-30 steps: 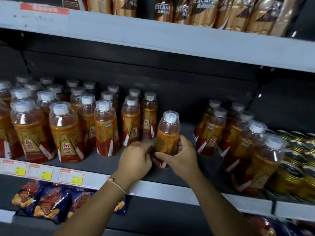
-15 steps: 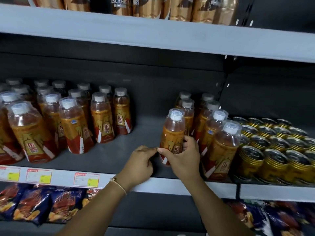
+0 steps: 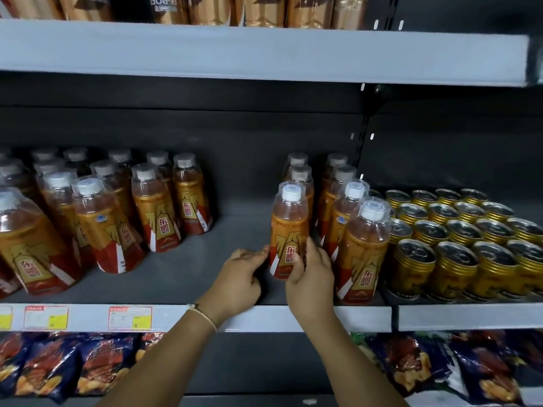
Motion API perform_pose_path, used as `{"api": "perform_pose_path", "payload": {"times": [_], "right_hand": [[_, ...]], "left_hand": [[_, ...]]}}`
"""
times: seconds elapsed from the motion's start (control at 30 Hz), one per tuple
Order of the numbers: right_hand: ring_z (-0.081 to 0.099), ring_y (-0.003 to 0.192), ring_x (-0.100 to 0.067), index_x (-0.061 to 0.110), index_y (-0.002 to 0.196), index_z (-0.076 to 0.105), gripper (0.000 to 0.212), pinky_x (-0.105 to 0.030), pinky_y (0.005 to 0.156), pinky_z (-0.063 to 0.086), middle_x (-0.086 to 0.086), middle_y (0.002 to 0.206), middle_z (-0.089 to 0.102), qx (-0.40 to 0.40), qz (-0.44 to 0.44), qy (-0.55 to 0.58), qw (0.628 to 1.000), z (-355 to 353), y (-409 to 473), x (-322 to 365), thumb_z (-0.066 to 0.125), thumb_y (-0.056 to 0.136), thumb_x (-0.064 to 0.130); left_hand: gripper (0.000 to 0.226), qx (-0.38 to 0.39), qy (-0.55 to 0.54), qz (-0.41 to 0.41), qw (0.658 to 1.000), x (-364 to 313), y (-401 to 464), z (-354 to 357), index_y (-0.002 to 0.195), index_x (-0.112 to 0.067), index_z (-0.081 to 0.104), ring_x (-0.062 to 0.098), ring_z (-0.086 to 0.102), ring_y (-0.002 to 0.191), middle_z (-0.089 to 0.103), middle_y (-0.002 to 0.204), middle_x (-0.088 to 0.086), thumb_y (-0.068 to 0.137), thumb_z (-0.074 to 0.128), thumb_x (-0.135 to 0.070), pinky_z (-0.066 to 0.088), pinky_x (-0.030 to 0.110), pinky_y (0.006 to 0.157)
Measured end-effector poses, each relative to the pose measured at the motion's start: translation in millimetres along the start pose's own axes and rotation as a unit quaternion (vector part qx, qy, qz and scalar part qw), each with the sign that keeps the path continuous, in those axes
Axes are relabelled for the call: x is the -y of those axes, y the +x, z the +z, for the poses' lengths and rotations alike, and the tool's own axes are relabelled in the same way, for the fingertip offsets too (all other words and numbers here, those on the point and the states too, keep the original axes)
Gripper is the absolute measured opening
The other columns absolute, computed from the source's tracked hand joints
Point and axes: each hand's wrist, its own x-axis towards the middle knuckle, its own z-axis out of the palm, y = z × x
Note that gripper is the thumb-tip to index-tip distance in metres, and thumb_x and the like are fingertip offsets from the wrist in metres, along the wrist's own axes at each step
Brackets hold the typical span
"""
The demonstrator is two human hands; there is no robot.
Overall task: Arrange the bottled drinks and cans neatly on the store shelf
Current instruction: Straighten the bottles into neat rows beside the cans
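1. Orange drink bottle [image 3: 289, 230], white-capped, stands upright on the grey store shelf [image 3: 235, 230], at the front of the right-hand bottle group [image 3: 338, 207] and in line with the capped bottles behind it.
2. Right hand [image 3: 311, 274] grasps the bottle's lower label, fingers curled round it.
3. Left hand [image 3: 241, 274] sits at the bottle's left side near the base, fingers curled; fingertips appear to touch the label, though a firm hold cannot be confirmed.
4. Gold cans [image 3: 458, 239] stand packed in rows just right of the bottles.
5. Left bottle group [image 3: 117, 215] stands well apart, with bare shelf between.
6. Risk: the neighbouring front bottle [image 3: 364, 254] stands just beside the right hand; a sideways nudge could knock it against the cans.
7. Risk: the bottle is held low, so a quick push could tip it backward into its row.
8. Risk: an abrupt release may leave the label turned off-front.
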Motion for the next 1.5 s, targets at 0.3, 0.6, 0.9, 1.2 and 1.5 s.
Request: {"api": "perform_pose_path", "payload": {"times": [0.3,0.6,0.9,1.2,1.5], "right_hand": [[0.037,0.143,-0.03,0.004,0.157,0.02,0.068,-0.031,0.116,0.029,-0.016,0.155,0.037,0.007,0.043,-0.007,0.999,0,0,1,0.048,0.095,0.001],[0.043,0.139,-0.03,0.011,0.16,0.01,0.072,-0.039,0.116,0.036,-0.017,0.152,0.044,0.038,0.06,0.0,0.998,-6,5,1,0.047,0.097,0.005],[0.04,0.143,-0.029,0.015,0.16,0.006,0.064,-0.04,0.119,0.03,-0.013,0.156,0.041,0.064,0.064,0.015,0.996,-7,11,0,0.039,0.105,0.018],[0.038,0.143,-0.029,0.012,0.16,0.008,0.07,-0.037,0.12,0.028,-0.014,0.156,0.039,0.079,0.071,0.013,0.994,-11,11,0,0.043,0.1,0.008],[0.03,0.147,-0.029,0.007,0.157,0.021,0.073,-0.026,0.116,0.02,-0.015,0.158,0.035,0.003,0.04,0.033,0.999,-3,2,-1,0.05,0.09,-0.001]], "left_hand": [[0.081,0.02,0.041,0.021,0.999,-3,10,16,0.151,-0.015,0.033,0.021,0.036,0.127,0.051,0.143,0.0,0.07,0.031,-0.013,0.029,0.037,0.112],[0.08,0.014,0.061,0.025,0.998,-1,17,26,0.152,-0.022,0.029,0.02,0.026,0.135,0.05,0.145,-0.004,0.072,0.031,-0.022,0.02,0.028,0.102],[0.077,0.031,0.068,0.017,0.997,-3,20,26,0.155,-0.022,0.018,0.013,0.015,0.137,0.038,0.154,-0.003,0.083,0.043,-0.008,0.012,0.026,0.094],[0.08,0.035,0.072,0.013,0.997,-2,20,27,0.155,-0.024,0.015,0.01,0.01,0.138,0.031,0.157,-0.004,0.082,0.04,-0.007,0.014,0.032,0.101],[0.068,-0.013,0.109,0.021,0.994,-10,13,23,0.149,-0.018,0.034,0.022,0.025,0.138,0.046,0.148,0.0,0.083,0.047,-0.01,0.021,0.032,0.105]]}}
